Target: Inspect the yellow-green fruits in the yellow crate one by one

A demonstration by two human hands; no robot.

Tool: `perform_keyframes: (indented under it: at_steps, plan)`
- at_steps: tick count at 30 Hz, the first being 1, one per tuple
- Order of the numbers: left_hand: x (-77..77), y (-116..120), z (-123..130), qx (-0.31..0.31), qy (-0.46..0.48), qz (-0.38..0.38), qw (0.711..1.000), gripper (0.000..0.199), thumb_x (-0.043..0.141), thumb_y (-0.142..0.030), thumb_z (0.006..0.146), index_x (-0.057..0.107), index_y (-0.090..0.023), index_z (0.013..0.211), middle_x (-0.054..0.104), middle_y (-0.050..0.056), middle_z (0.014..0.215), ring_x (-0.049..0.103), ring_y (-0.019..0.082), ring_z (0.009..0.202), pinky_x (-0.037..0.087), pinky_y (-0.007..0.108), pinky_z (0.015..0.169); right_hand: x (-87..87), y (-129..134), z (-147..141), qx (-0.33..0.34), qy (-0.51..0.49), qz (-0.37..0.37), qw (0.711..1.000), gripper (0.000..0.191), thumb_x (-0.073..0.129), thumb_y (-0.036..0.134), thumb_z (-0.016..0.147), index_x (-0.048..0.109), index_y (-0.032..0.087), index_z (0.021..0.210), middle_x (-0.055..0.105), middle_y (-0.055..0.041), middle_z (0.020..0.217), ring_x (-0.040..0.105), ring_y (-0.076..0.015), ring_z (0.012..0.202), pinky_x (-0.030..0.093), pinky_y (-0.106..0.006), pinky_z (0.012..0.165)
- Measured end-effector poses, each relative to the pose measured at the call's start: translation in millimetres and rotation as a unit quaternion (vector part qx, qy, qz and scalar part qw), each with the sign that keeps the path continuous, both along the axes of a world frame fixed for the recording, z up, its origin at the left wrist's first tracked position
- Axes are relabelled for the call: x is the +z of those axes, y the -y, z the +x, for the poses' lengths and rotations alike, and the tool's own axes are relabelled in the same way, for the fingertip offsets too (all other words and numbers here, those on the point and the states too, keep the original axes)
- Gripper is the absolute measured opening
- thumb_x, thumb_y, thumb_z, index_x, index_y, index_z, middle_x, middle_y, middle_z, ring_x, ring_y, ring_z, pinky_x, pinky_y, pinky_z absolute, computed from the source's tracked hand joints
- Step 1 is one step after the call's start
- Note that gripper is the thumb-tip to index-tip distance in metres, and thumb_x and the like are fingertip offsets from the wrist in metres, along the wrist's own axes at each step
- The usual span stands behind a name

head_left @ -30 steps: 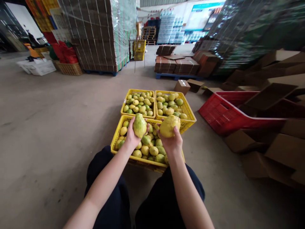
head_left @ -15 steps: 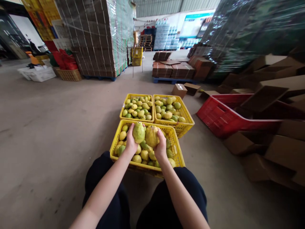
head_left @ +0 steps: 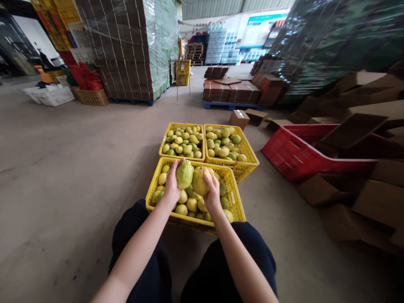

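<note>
My left hand [head_left: 172, 185] is closed around a greenish-yellow, bumpy lemon-like fruit [head_left: 184, 175]. In my right hand [head_left: 213, 192] is a yellower, ribbed lemon-like fruit [head_left: 199, 181], with the thumb over its side. Both fruits are held side by side above the front yellow crate [head_left: 237, 197], which stands between my knees. Several green and yellow fruits [head_left: 191, 205] lie in that crate, partly hidden by my hands and forearms. Just behind it stand a left rear yellow crate [head_left: 161, 148] and a right rear yellow crate [head_left: 248, 169], both holding similar fruits.
To the right is a red crate [head_left: 280, 158] with cardboard in it, beside a heap of open cardboard boxes [head_left: 375, 202]. A small carton [head_left: 239, 119] sits on the floor. Farther back are flattened cardboard stacks [head_left: 243, 92] on a blue pallet and a tall wrapped stack [head_left: 123, 50].
The left fruit has turned slightly in my hand, its top leaning right. My right thumb and fingers have shifted over the yellower fruit. Both stay above the front crate.
</note>
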State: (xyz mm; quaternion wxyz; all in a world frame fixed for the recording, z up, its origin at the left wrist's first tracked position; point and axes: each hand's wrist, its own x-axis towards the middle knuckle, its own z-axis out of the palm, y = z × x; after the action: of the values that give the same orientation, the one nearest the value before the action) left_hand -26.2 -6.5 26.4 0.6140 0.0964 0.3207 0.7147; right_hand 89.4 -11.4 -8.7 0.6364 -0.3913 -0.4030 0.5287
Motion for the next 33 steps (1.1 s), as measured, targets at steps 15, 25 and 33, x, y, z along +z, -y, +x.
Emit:
perform_keyframes:
  at_steps: [15,25,33]
  plan:
    - [5.9,0.8,-2.4,-0.018,0.024,-0.026,0.999,0.021,0.057,-0.032,0.094,0.073,-0.02,0.094,0.076,0.002,0.088,0.073,0.02,0.097,0.057,0.031,0.093,6.2,2.7,-1.0,0.026,-0.022,-0.01,0.999,0.038,0.073,0.056,0.072,0.069,0.026,0.096,0.074,-0.0041,0.1,0.065,-0.0302,0.108,0.054,-0.043,0.095]
    - [4.4,-0.8,-2.9,-0.018,0.038,-0.039,0.998,0.015,0.063,-0.031,0.09,0.074,-0.021,0.093,0.077,0.002,0.09,0.073,0.021,0.1,0.057,0.033,0.095,3.8,0.7,-1.7,0.021,0.002,-0.008,1.0,0.038,0.07,0.057,0.073,0.068,0.028,0.097,0.074,-0.0042,0.102,0.066,-0.0299,0.108,0.054,-0.046,0.095]
    - [5.5,-0.5,-3.0,-0.027,0.065,-0.051,0.996,0.017,0.06,-0.032,0.091,0.073,-0.022,0.092,0.077,0.003,0.089,0.072,0.022,0.102,0.057,0.036,0.095,6.8,1.7,-2.1,0.024,-0.02,-0.022,0.999,0.037,0.073,0.056,0.07,0.069,0.027,0.093,0.074,-0.0044,0.102,0.065,-0.0304,0.107,0.053,-0.045,0.095]
